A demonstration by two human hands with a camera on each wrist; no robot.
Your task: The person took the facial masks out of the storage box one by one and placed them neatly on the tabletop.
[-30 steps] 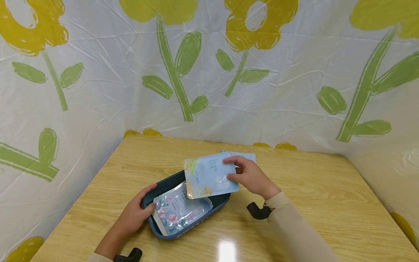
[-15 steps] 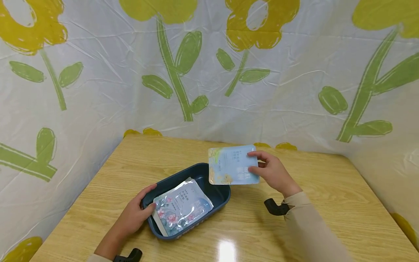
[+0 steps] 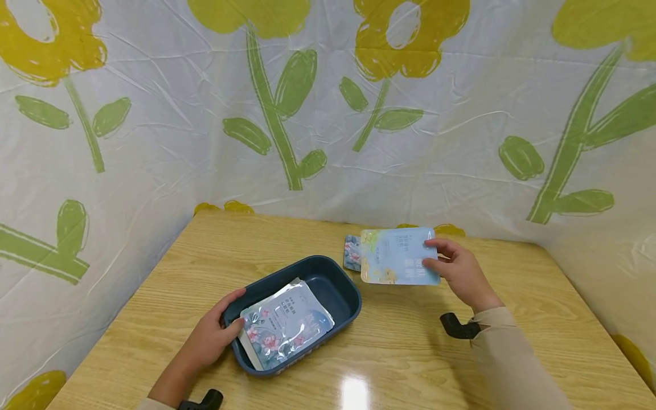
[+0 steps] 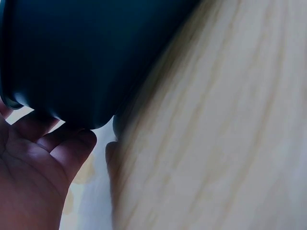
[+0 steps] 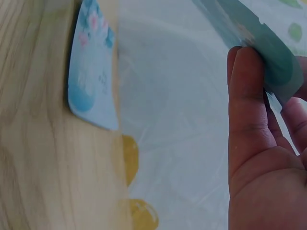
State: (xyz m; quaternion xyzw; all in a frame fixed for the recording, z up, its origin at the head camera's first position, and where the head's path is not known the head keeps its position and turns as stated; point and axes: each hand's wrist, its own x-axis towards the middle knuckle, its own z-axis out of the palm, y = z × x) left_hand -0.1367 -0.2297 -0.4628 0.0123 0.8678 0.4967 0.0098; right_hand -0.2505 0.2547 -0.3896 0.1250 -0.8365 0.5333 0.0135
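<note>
My right hand (image 3: 463,279) pinches a flat light-blue sachet (image 3: 392,256) by its right end, thumb on one face and fingers on the other. It hovers above the back of the table and partly covers a blue sachet with pink flowers (image 3: 352,253), which lies flat there, as the right wrist view also shows. My left hand (image 3: 210,336) grips the left end of a dark blue oblong tub (image 3: 330,291), thumb over its rim and fingers along the outside wall. In the tub's left part rests a shiny flowered sachet (image 3: 289,324) with a pale edge beneath it.
The wooden table (image 3: 420,364) meets a hanging cloth (image 3: 441,171) printed with yellow flowers along its back. Black curved pieces sit at the left wrist (image 3: 202,400) and the right wrist (image 3: 458,327).
My right hand has carried the light-blue sachet rightward from over the tub to above the table's back, uncovering the tub's right half. The left hand and tub have stayed in place.
</note>
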